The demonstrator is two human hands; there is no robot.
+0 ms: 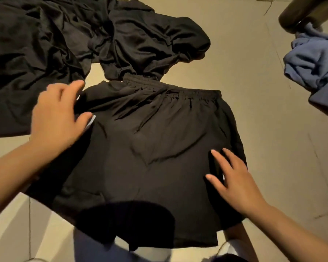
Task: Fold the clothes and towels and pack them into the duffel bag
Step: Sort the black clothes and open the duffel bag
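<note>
No text, label, brand or number can be read on anything in view.

shorts (150,157) are lying on the floor (254,91), a heap (64,38) lying behind them at left, a towel (314,59) sitting far right.
</note>
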